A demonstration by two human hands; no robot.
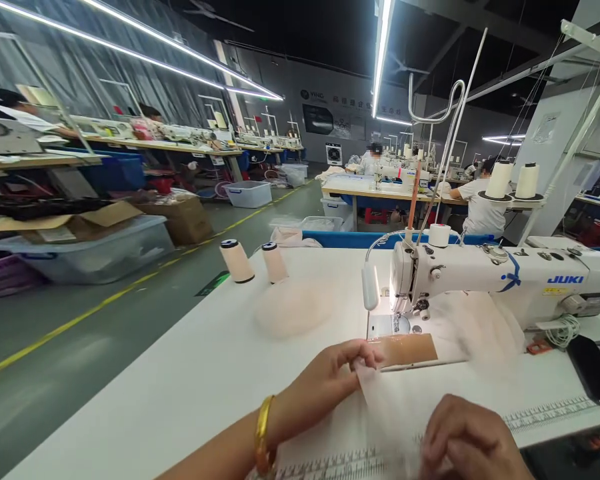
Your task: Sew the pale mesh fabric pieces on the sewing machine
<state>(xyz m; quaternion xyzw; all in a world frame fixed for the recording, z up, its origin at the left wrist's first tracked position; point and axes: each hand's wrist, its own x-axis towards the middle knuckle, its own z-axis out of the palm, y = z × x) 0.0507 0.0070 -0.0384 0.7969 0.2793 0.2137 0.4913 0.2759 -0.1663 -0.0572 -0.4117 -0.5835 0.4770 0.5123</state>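
Sheer cloth (395,400) is in hand, flat on the desk (205,373) just in front of the sewing machine (505,273). Left hand (325,383), with a gold bangle (263,433) on the wrist: fingers pinched shut on the cloth's far corner, just in front of the machine's needle (396,321). Right hand (473,440): fingers curled closed over the cloth's near edge, further out from the machine, at the bottom of the view. Judged progress: the cloth has not yet reached the needle, and no seam can be made out on it, so the stitching of this piece looks undone; blur leaves finer detail open. A tan strip (410,348) lies on the machine bed in front of the needle, touching or just beside the pinched corner; which of the two, cannot tell. A loose heap of pale cloth (295,307) sits left of the machine, and more thin cloth (480,327) lies under its arm. Two thread cones (237,261) stand further left of the machine, towards the back of the desk. Two larger spools (500,179) sit on a stand behind it. A printed ruler (550,415) runs along the desk's near edge in front of the machine, and a dark flat thing (593,370) lies to its right. The desk is white and smooth. Room: a large workshop with long ceiling lights (383,53). Left of the machine are a grey floor with a yellow line (80,317), plastic tubs (100,253) and cardboard boxes. Behind the machine stand more rows of desks, and a person in a white shirt (480,200) sits at one of them.
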